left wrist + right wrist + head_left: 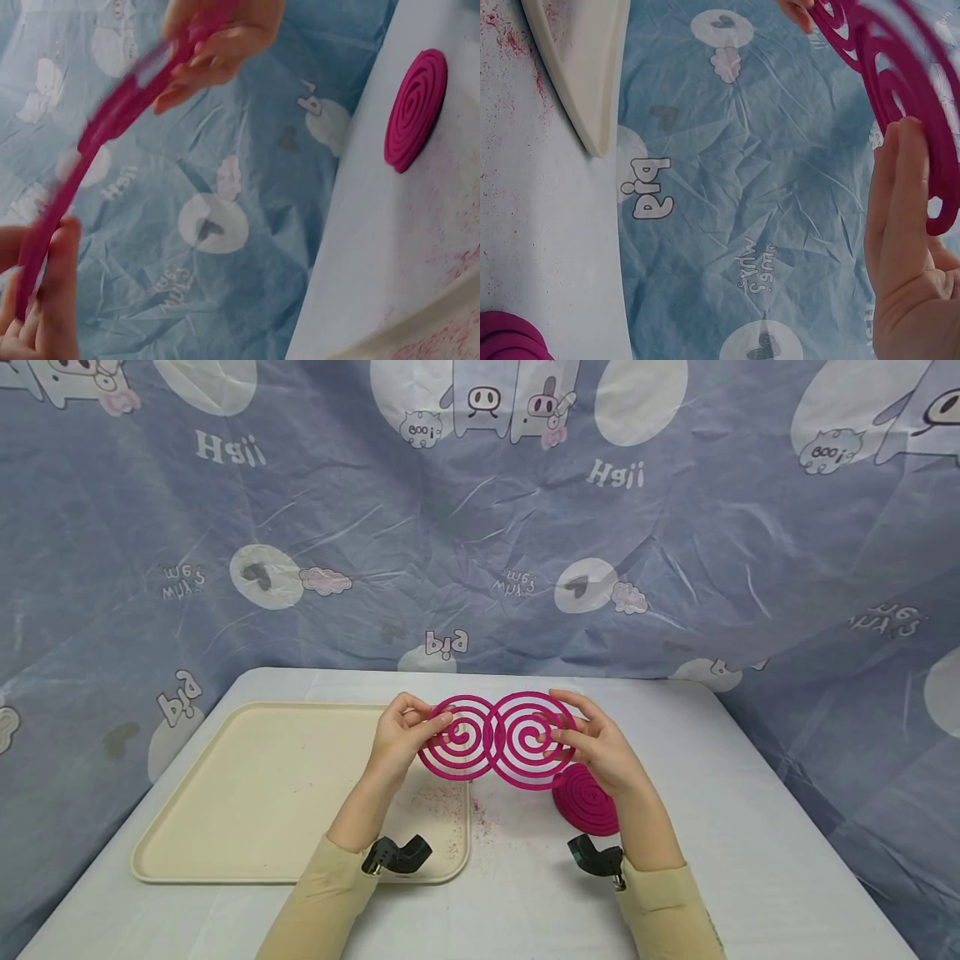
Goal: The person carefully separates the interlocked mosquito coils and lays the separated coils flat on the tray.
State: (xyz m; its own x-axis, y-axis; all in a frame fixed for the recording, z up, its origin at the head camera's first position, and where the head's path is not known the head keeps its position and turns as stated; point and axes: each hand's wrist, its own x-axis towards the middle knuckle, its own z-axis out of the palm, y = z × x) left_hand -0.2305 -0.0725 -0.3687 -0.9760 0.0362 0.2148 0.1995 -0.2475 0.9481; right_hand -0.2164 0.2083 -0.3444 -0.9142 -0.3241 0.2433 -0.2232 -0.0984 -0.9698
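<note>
Two magenta mosquito coils are held up above the table, side by side, their outer rings overlapping in the middle. My left hand (397, 743) pinches the left coil (457, 775) at its outer side, thumb in front. At the far side of the right coil (534, 787), my right hand (611, 756) grips the rings between thumb and fingers. Seen edge-on in the left wrist view, the joined coils (112, 120) slant between the two hands. On the table below my right hand lies a round magenta coil pile (585, 802), partly hidden by that hand.
A cream tray (247, 793) with a raised rim takes up the table's left side. Reddish crumbs (480, 814) are scattered at its right end and on the white table (750, 827). A blue printed curtain (450, 527) hangs behind.
</note>
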